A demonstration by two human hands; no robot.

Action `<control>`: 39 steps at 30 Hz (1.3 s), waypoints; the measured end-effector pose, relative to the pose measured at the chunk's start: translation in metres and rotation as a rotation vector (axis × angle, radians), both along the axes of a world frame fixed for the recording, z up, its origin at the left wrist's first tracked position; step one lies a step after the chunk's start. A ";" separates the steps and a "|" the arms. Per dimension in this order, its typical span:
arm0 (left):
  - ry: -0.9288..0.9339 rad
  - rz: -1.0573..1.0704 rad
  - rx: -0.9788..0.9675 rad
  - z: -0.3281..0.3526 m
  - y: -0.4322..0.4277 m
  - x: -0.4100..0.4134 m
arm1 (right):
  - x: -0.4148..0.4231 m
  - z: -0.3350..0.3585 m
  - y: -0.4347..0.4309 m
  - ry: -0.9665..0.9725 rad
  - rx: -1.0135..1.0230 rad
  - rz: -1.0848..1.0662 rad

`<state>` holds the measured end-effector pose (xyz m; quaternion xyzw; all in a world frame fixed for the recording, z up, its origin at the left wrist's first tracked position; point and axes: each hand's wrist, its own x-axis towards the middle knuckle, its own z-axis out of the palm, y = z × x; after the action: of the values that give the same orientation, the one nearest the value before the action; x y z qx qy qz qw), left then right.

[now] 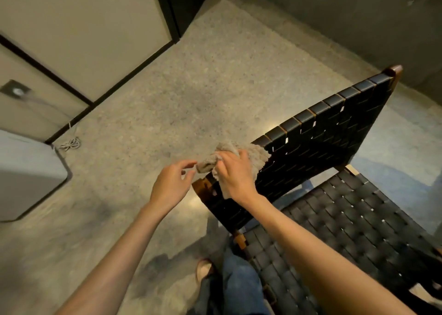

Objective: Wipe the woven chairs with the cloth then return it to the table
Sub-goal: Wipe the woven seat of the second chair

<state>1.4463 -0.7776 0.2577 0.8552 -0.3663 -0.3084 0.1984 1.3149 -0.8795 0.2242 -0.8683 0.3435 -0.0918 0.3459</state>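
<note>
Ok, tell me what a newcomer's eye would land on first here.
The black woven chair fills the right side of the view, its back rising toward the upper right. At the left end of the back's top edge, the right hand holds a beige cloth against the weave. The left hand hovers just left of the cloth, fingers open.

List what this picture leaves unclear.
Head view.
The cloth: its middle is hidden under the right hand.
The left hand: blur hides whether its fingertips touch the cloth.
The chair: seat cut off by the right and bottom edges.
The grey object at left: blurred, cut by the edge; table or not, unclear.
</note>
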 end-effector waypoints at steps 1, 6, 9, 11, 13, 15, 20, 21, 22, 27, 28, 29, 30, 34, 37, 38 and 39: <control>0.008 0.020 -0.009 0.001 0.013 0.002 | 0.004 0.003 0.017 -0.038 0.051 0.017; 0.014 0.093 -0.038 0.004 0.075 0.007 | 0.008 0.008 0.064 -0.022 -0.053 0.147; 0.019 0.099 -0.058 0.006 0.102 0.007 | 0.008 0.004 0.060 0.210 -0.243 0.262; 0.018 0.094 -0.068 0.007 0.115 0.006 | 0.016 0.003 0.058 0.320 -0.367 0.312; 0.016 0.089 -0.072 0.007 0.125 0.004 | 0.026 0.003 0.060 0.403 -0.467 0.328; 0.024 0.084 -0.079 0.007 0.131 0.002 | 0.031 0.000 0.071 0.426 -0.508 0.271; 0.041 0.054 -0.099 0.005 0.137 -0.008 | 0.008 -0.007 0.105 0.258 -0.434 0.059; 0.048 0.047 -0.102 0.005 0.137 -0.011 | 0.002 -0.004 0.107 0.238 -0.424 0.060; 0.056 0.042 -0.105 0.005 0.138 -0.013 | -0.004 0.000 0.108 0.220 -0.414 0.075; 0.086 0.030 -0.122 0.005 0.139 -0.027 | -0.044 0.011 0.104 0.063 -0.219 0.081; 0.092 0.025 -0.127 0.003 0.139 -0.031 | -0.052 0.010 0.103 0.039 -0.215 0.063; 0.098 0.019 -0.130 0.002 0.139 -0.035 | -0.061 0.009 0.103 0.012 -0.212 0.034; 0.104 0.015 -0.131 0.000 0.139 -0.039 | -0.069 0.006 0.102 -0.017 -0.203 -0.004; 0.134 0.029 -0.132 -0.009 0.135 -0.056 | -0.096 -0.007 0.099 -0.065 -0.127 -0.051; 0.168 0.056 -0.142 -0.017 0.128 -0.068 | -0.101 -0.011 0.087 -0.084 -0.102 -0.055; 0.175 0.063 -0.155 -0.020 0.124 -0.071 | -0.098 -0.012 0.083 -0.104 -0.101 -0.045; 0.182 0.068 -0.171 -0.024 0.119 -0.074 | -0.094 -0.013 0.078 -0.124 -0.105 -0.026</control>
<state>1.3721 -0.6586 0.2339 0.8154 -0.3426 -0.3456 0.3134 1.2213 -0.8016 0.2111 -0.8733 0.3275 -0.1677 0.3194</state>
